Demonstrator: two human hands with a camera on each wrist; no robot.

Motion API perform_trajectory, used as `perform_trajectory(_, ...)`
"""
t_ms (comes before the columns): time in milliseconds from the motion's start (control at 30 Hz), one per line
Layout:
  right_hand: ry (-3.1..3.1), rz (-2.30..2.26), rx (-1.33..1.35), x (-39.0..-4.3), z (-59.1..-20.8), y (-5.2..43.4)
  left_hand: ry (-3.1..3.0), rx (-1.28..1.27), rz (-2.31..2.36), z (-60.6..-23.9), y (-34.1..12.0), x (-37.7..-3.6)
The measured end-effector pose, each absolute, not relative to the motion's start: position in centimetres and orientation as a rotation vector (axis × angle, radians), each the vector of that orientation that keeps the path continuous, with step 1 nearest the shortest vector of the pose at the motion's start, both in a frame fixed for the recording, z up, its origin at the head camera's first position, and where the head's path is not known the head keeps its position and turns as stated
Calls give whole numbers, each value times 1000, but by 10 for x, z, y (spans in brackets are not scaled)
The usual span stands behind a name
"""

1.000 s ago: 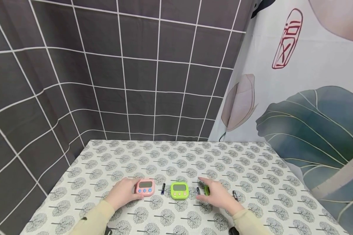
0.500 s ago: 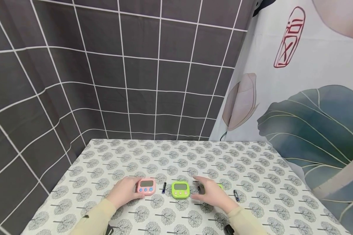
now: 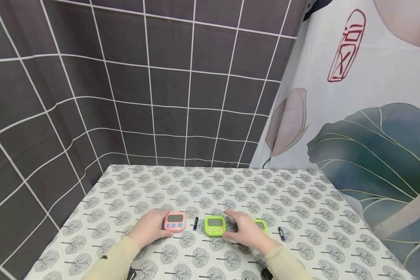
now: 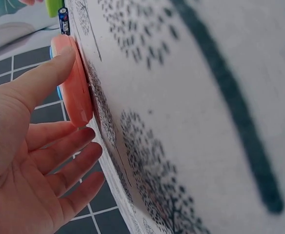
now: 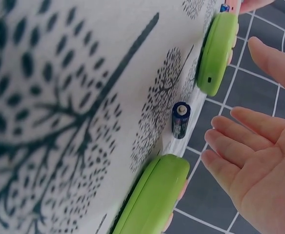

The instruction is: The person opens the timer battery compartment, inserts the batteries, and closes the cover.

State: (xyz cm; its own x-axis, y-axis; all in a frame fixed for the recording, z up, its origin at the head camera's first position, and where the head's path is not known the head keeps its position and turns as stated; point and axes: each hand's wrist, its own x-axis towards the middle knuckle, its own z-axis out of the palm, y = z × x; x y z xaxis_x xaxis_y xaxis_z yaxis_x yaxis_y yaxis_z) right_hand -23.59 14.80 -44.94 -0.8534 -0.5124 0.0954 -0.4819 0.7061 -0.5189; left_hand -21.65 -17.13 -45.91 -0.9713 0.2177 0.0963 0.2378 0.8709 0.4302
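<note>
left hand (image 3: pixel 149 230) open, thumb touching pink timer (image 3: pixel 175 222) | right hand (image 3: pixel 244 231) open over battery (image 5: pixel 180 120) | timers light, stiff; grip edges

Pink timer (image 3: pixel 175 221), green timers (image 3: pixel 215 226), tree-print tablecloth (image 3: pixel 203 186).

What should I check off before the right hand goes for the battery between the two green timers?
1. Right hand free: ok, fingers open, holding nothing.
2. Battery in sight: ok in the right wrist view; hidden under the hand in the head view.
3. Green timers flat on the table: ok.
4. Left hand on the pink timer: ok, thumb touches its edge.
5. Battery polarity: cannot tell.
</note>
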Motion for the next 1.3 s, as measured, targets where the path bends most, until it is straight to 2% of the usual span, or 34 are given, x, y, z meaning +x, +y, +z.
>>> perform_trajectory(1300, 2842, -799, -933, -237, -453, 115, -2999, -375, -680, -454, -168, -216)
